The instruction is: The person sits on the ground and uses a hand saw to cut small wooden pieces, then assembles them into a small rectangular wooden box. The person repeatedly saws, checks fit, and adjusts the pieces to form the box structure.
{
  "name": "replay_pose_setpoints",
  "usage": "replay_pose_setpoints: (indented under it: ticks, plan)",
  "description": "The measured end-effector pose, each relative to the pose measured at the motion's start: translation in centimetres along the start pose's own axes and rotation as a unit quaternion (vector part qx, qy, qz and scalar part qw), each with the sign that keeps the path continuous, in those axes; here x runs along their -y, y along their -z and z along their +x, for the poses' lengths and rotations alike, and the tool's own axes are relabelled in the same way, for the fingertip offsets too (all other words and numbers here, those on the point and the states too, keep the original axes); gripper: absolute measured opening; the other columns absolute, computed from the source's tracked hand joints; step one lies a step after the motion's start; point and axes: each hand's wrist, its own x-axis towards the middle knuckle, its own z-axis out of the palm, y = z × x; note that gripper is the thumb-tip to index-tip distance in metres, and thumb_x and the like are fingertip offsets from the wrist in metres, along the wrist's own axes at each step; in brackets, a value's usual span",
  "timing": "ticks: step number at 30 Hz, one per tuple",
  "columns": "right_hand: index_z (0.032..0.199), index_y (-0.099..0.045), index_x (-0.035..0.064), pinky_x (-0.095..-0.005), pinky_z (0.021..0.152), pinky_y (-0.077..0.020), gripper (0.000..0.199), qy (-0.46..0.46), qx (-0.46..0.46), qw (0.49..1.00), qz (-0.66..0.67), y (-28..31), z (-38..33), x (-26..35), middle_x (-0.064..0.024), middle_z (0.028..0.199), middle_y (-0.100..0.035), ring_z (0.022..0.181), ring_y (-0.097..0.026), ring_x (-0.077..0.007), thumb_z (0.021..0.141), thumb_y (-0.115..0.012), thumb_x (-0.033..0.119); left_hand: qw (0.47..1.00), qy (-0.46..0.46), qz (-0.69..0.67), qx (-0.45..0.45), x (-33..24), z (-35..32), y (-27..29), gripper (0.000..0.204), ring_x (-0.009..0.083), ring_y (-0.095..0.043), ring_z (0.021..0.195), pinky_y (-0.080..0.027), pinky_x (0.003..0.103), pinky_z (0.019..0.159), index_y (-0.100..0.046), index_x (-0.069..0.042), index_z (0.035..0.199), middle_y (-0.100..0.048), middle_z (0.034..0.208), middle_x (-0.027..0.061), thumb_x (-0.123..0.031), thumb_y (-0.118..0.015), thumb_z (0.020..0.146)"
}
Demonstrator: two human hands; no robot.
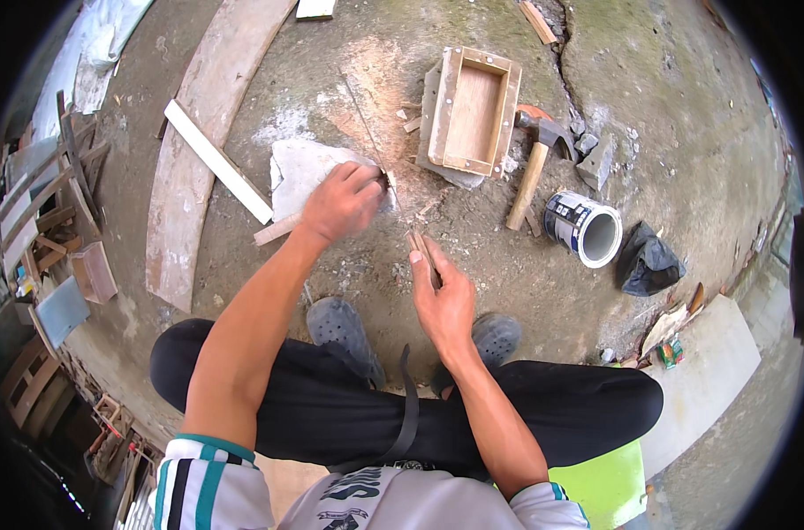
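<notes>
Tin [584, 228] beside right hand [443, 296]

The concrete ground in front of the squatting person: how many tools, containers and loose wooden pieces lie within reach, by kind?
Wooden-handled hammer: 1
Shallow rectangular wooden box frame: 1
White cylindrical tin can lying on its side: 1
Crumpled black plastic bag: 1
Long pale wooden slat: 1
Small wooden stick, held in the right hand: 1
Total: 6
The left hand rests on a pale flat slab.
</notes>
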Motion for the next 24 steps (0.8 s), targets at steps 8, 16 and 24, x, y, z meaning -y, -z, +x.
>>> replay_pose_setpoints:
  ticks: [8, 16, 24]
  plan:
    - [0.137, -0.063, -0.001, -0.0323, 0.096, -0.0513, 0.046, -0.088, 0.039, 0.995, -0.032, 1.9, -3.2, 0.9, -0.021, 0.116, -0.075, 0.109, -0.071, -0.0221, 0.105, -0.061, 0.032, 1.0, 0.025, -0.012, -0.006, 0.0, 0.0, -0.1, 0.02, 0.0293, -0.062, 0.095, -0.053, 0.04, 0.083, -0.064, -0.007, 0.088, -0.065, 0.111, 0.0069, -0.003, -0.077, 0.074]
    - [0.132, -0.066, -0.0013, -0.0408, 0.091, -0.0547, 0.042, -0.046, 0.026, 0.996, -0.074, 0.3, 0.7, 2.4, -0.0291, 0.111, -0.072, 0.107, -0.072, -0.0405, 0.104, -0.062, 0.029, 1.0, 0.02, 0.0, -0.018, 0.2, 0.3, 0.0, 0.014, 0.0275, -0.062, 0.096, -0.054, 0.038, 0.083, -0.062, -0.009, 0.082, -0.063, 0.104, 0.0058, -0.01, -0.074, 0.074]
    - [0.134, -0.066, 0.0002, -0.0377, 0.083, -0.0565, 0.043, -0.101, 0.044, 0.987, -0.118, 0.7, -1.1, 3.1, -0.0298, 0.1, -0.073, 0.096, -0.077, -0.0332, 0.104, -0.062, 0.031, 1.0, 0.02, -0.02, -0.011, 0.4, 0.0, -0.3, 0.016, 0.0281, -0.061, 0.097, -0.053, 0.041, 0.085, -0.064, -0.009, 0.084, -0.063, 0.104, 0.0068, -0.01, -0.076, 0.073]
